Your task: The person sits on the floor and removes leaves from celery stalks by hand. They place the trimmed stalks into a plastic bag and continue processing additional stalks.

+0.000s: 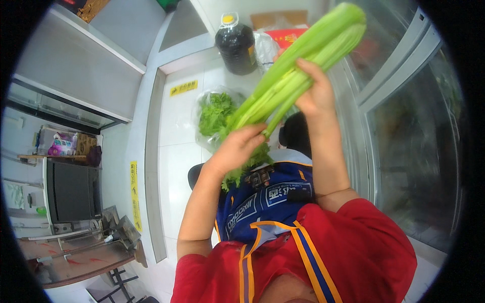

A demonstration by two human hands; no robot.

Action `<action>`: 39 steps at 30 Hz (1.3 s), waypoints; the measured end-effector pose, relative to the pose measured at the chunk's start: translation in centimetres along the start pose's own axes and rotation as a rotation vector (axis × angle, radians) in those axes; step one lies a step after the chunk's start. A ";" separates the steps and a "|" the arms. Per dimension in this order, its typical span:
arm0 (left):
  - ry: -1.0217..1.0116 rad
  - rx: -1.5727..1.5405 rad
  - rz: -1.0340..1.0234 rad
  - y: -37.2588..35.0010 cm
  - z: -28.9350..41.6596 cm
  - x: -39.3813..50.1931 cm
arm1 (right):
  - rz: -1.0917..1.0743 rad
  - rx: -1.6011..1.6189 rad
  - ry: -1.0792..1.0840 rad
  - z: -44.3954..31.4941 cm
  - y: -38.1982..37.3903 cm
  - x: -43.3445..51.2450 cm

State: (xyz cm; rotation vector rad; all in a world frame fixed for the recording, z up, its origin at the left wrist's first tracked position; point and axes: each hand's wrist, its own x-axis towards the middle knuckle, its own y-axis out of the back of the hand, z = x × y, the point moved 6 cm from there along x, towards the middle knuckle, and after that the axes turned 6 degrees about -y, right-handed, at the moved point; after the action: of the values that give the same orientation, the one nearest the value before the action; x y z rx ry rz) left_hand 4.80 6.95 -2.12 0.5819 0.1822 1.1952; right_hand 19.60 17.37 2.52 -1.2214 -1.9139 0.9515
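A large bunch of celery point(299, 62) slants across the view, its thick root end at the upper right and its leaves hanging at the lower left over the blue apron point(265, 193). My right hand point(316, 87) is wrapped around the middle of the stalks, its thumb on top. Lower down, my left hand point(242, 144) grips the stalks just above the leaves, its fingertips near one thin stalk that stands a little apart. Behind the celery, a clear plastic bag with green leaves point(216, 113) rests on the white tiled floor.
A big bottle of dark liquid with a yellow cap point(237, 47) stands on the floor beside a white plastic bag point(264, 49) and a red box point(284, 36). Glass doors point(416, 151) line the right side. A raised sill point(151, 170) runs along the left.
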 end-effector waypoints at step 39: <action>0.185 0.283 0.124 -0.7 -10.6 -3.6 | 0.316 -0.170 0.390 -3.3 2.8 -0.6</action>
State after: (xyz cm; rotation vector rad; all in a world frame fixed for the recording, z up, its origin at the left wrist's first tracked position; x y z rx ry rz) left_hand -0.58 6.98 -11.97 0.7375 0.4835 1.3552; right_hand 23.76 18.42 1.78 -1.7067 -1.5435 0.6478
